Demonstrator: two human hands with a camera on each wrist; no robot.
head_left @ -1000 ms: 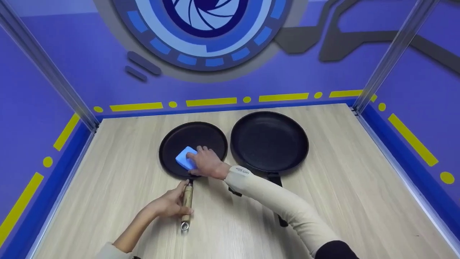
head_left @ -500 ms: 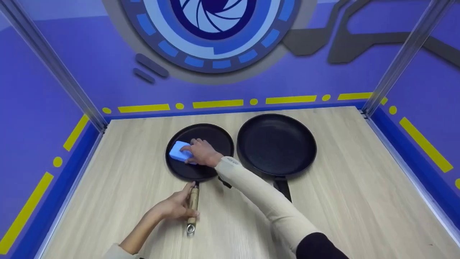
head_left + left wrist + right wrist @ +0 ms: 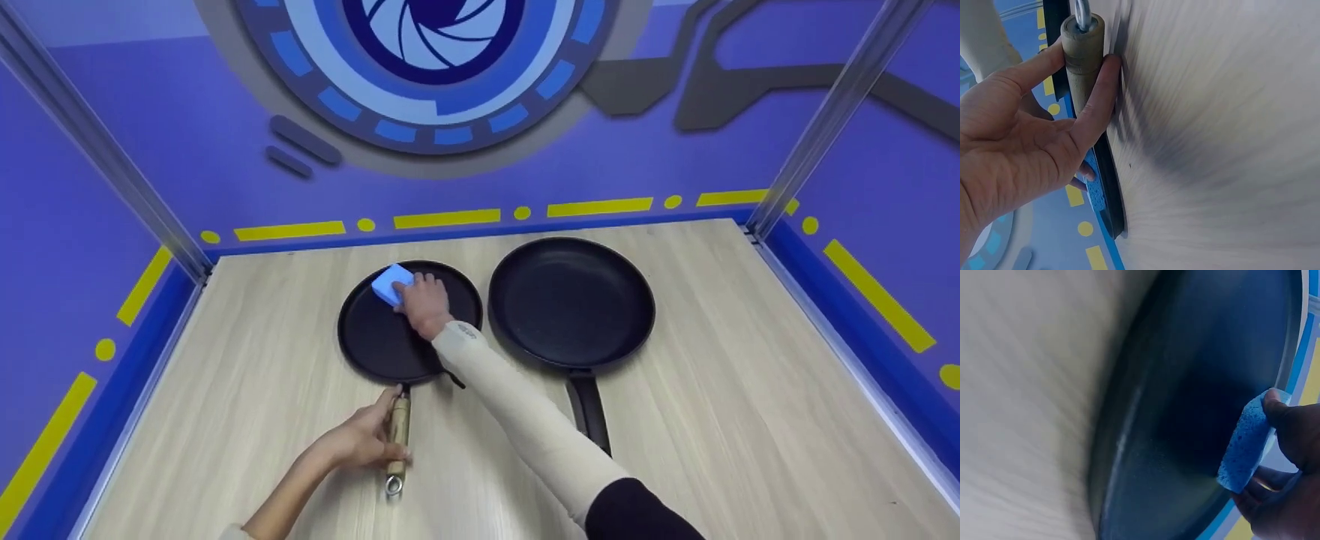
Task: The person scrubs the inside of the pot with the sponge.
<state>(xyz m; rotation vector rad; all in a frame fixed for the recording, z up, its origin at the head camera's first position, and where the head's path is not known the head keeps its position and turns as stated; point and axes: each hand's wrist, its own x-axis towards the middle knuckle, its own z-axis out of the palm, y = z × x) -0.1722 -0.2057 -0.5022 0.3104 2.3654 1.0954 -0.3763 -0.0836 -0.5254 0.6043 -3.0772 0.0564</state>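
Observation:
A flat black pan (image 3: 382, 337) with a wooden handle (image 3: 400, 424) lies on the left part of the table. My left hand (image 3: 364, 439) grips that handle, thumb and fingers on either side of it, as the left wrist view shows close up. Over the pan's far half, my right hand (image 3: 426, 304) holds a blue sponge (image 3: 391, 284) against the dark cooking surface. The right wrist view shows the sponge (image 3: 1249, 444) pinched between thumb and fingers, near the pan's rim.
A larger, deeper black frying pan (image 3: 571, 300) stands just right of the first, its black handle (image 3: 590, 412) pointing toward the near side. My right forearm passes left of that handle. Blue-purple panels (image 3: 480, 184) enclose the wood-grain table (image 3: 720, 420) at the back and sides.
My right hand has slid the sponge first leftward, then to the far edge of the flat pan. My left hand keeps its grip on the wooden handle.

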